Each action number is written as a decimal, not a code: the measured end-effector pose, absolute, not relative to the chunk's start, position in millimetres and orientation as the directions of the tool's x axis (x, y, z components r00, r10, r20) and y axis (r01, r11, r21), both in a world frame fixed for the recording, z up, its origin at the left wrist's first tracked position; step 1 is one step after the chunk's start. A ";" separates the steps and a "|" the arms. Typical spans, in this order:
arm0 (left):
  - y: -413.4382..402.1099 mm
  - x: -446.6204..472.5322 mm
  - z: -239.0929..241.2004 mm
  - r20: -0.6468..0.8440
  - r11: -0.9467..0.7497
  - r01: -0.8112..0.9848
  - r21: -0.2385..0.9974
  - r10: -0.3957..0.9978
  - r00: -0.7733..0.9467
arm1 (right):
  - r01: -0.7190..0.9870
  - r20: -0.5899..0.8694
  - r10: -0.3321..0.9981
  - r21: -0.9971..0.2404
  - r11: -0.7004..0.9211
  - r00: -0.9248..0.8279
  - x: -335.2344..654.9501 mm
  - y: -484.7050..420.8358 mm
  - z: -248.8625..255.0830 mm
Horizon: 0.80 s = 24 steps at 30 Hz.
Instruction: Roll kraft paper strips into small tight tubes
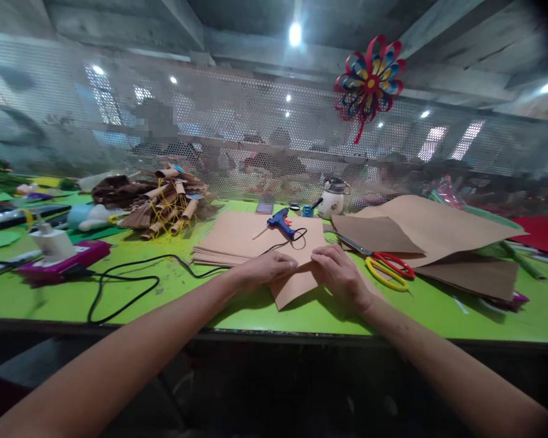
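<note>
A piece of brown kraft paper (292, 290) is held between my two hands near the table's front edge, one corner pointing down toward me. My left hand (265, 267) pinches it at the left, thumb and fingers pressed together. On the right, the closed fingers of my right hand (340, 274) grip its other side. Just beyond lies a stack of brown paper sheets (228, 234). A blue hot glue gun (281, 222) rests on that stack, its black cord running off to the left. Scissors with red and yellow handles (388, 267) lie right of my right hand.
A purple power strip (68, 258) with a white plug stands on the green table (173, 304) at left. Behind it are bundled paper rolls with yellow string (173, 201). A white jar (333, 198) stands at the back. Large brown sheets (438, 225) cover the right side.
</note>
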<state>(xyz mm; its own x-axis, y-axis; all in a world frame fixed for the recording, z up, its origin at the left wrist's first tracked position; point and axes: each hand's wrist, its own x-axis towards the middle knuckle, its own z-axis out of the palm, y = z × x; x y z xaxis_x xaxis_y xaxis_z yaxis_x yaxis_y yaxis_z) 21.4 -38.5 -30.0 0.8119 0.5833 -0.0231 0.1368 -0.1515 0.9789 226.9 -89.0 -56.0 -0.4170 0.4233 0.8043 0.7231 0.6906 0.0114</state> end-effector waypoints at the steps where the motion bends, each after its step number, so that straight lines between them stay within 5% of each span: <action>1: -38.5 22.5 -28.9 -0.001 -0.220 0.162 0.962 0.591 0.807 | 0.726 0.811 0.431 -0.011 0.687 -0.395 225.8 -88.8 -55.6; 9: -32.6 22.3 -22.7 0.058 -0.540 0.359 0.761 0.608 0.792 | 0.657 0.736 0.619 -0.326 0.680 -0.275 226.6 -90.1 -55.7; 15: -32.7 22.7 -27.2 0.091 -0.660 0.457 0.596 0.620 0.779 | 0.479 0.385 0.877 -0.735 0.480 -0.288 232.7 -87.7 -49.1; 19: -39.6 23.6 -26.0 0.165 -0.740 0.484 0.468 0.611 0.774 | 0.549 0.276 0.915 -0.735 0.398 -0.294 231.6 -83.1 -48.5; 24: -47.5 24.1 -26.1 0.211 -0.774 0.534 0.341 0.616 0.759 | 0.586 0.305 0.910 -0.696 0.414 -0.280 230.9 -84.4 -47.3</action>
<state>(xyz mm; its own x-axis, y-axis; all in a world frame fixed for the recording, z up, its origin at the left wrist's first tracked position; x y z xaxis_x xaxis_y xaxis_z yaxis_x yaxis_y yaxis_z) 24.1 -47.5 -26.1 0.7586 0.6165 0.2108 0.5338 -0.7736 0.3414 230.9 -84.4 -47.3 -0.2799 0.9103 0.3050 0.5865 0.4136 -0.6964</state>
